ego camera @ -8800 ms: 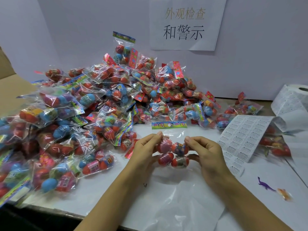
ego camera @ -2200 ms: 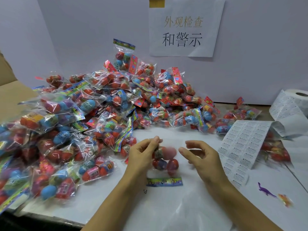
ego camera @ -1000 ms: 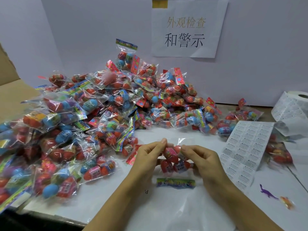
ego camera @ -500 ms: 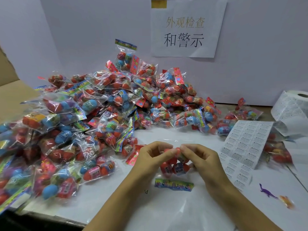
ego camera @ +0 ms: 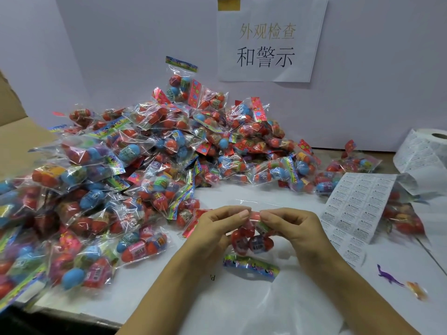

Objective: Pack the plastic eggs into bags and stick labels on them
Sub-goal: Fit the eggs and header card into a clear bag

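at the near centre of the white table (ego camera: 135, 286), item in hand: one clear bag of plastic eggs (ego camera: 251, 240), held just above the surface between both hands, its coloured header card (ego camera: 250, 265) hanging at 6 o'clock and touching or nearly touching the table.

stock, finished or part-finished: a large pile of filled bags (ego camera: 169, 160) ran from 9 o'clock round to 12 o'clock of the hands, banked against the back wall, with a few more bags at 2 o'clock. whether each carried its label could not be told. judged from this, most of the packing was done; the held bag seemed to lack its label yet, though that could not be confirmed.

supplies: a strip of warning labels (ego camera: 355, 209) lay at 3 o'clock, trailing from a label roll (ego camera: 425, 151) at 2 o'clock. many labels remained unpeeled.

left hand (ego camera: 215, 228): palm toward the body, fingers curled inward, thumb and fingertips pinched together on the bag's upper film.

right hand (ego camera: 292, 228): mirrored, fingers bent and clamped on the same film, tips close to the left hand's.

sundries: a purple toy dinosaur (ego camera: 389, 276) and an orange toy (ego camera: 417, 290) at 4 o'clock; a printed paper sign (ego camera: 268, 39) on the wall at 12 o'clock.
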Action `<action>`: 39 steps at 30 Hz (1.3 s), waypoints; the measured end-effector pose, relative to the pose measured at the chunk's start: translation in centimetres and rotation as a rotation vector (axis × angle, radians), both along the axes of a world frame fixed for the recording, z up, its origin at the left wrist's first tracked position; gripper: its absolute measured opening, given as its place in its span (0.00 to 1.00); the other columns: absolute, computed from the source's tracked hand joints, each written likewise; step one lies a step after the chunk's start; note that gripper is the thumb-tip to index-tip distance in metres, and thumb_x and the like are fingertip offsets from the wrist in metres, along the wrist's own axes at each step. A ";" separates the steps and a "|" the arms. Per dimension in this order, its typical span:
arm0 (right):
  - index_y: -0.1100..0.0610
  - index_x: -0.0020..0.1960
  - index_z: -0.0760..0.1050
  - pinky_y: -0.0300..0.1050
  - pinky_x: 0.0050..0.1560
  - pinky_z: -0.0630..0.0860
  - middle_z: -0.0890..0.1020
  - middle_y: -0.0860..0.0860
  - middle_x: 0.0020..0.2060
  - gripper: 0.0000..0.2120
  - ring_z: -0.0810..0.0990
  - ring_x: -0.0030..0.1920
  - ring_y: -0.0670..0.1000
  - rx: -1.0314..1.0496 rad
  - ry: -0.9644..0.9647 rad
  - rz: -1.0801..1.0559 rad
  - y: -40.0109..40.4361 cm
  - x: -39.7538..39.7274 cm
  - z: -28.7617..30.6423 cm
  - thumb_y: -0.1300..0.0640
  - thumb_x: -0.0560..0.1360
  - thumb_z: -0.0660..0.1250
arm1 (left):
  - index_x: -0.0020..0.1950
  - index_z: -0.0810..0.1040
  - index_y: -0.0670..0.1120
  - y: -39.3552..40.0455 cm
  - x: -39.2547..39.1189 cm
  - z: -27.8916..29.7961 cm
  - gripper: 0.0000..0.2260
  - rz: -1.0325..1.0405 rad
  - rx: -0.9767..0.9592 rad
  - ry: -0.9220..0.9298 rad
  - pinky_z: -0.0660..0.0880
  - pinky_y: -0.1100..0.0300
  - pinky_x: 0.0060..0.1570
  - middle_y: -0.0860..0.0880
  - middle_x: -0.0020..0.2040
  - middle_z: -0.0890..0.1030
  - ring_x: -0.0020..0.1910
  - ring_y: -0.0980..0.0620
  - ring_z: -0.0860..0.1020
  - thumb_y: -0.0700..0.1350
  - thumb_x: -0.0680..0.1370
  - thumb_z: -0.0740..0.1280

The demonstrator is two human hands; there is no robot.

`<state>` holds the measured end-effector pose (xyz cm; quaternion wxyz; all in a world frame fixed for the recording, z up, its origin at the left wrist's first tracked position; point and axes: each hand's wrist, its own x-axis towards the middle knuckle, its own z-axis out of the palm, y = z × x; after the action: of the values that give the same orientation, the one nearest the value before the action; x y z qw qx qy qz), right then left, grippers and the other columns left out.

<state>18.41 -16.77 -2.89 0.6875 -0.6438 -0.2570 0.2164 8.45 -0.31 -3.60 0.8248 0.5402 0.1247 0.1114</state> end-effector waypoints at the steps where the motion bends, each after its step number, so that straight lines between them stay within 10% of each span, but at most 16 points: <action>1: 0.54 0.47 0.88 0.47 0.49 0.84 0.88 0.57 0.43 0.17 0.86 0.46 0.55 0.006 0.012 0.005 0.0 0.1 0.0 0.44 0.63 0.77 | 0.49 0.88 0.41 0.0 0.0 0.0 0.09 0.004 -0.026 0.005 0.83 0.52 0.48 0.39 0.48 0.85 0.48 0.46 0.84 0.41 0.71 0.75; 8: 0.53 0.47 0.88 0.44 0.49 0.83 0.88 0.57 0.46 0.16 0.86 0.46 0.54 0.050 0.049 -0.003 -0.2 0.5 0.0 0.45 0.64 0.76 | 0.52 0.87 0.39 0.0 0.0 0.4 0.14 0.038 -0.085 0.033 0.78 0.42 0.61 0.32 0.57 0.83 0.54 0.40 0.82 0.44 0.71 0.74; 13: 0.50 0.46 0.88 0.40 0.45 0.82 0.88 0.56 0.46 0.09 0.87 0.46 0.52 0.078 0.088 -0.038 -0.2 0.5 0.1 0.51 0.69 0.71 | 0.48 0.89 0.42 -0.2 0.1 0.5 0.11 0.053 -0.062 0.006 0.82 0.57 0.42 0.43 0.46 0.86 0.43 0.52 0.84 0.47 0.74 0.70; 22: 0.51 0.45 0.87 0.37 0.38 0.79 0.87 0.52 0.42 0.17 0.85 0.42 0.46 0.045 0.066 -0.089 0.3 -0.4 0.1 0.57 0.83 0.61 | 0.50 0.88 0.43 -0.7 0.1 0.4 0.16 0.111 0.062 0.003 0.82 0.55 0.47 0.41 0.49 0.87 0.46 0.50 0.85 0.52 0.78 0.65; 31: 0.47 0.47 0.87 0.36 0.42 0.80 0.87 0.51 0.42 0.13 0.86 0.42 0.48 -0.004 -0.034 -0.089 0.2 -0.5 -0.5 0.44 0.64 0.77 | 0.47 0.87 0.44 -0.9 -0.1 0.3 0.08 0.094 0.118 -0.031 0.81 0.56 0.43 0.43 0.47 0.86 0.47 0.47 0.84 0.47 0.75 0.72; 39: 0.53 0.48 0.88 0.39 0.43 0.80 0.88 0.56 0.44 0.12 0.86 0.44 0.50 0.019 0.115 -0.056 0.5 -0.7 -0.1 0.51 0.80 0.66 | 0.44 0.89 0.47 -0.8 0.0 0.4 0.10 0.132 0.047 0.008 0.81 0.59 0.39 0.48 0.41 0.86 0.40 0.55 0.84 0.52 0.75 0.70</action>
<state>17.76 -16.24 -2.98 0.7130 -0.6307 -0.2007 0.2313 8.49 -1.07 -3.17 0.8021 0.5506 0.1605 0.1663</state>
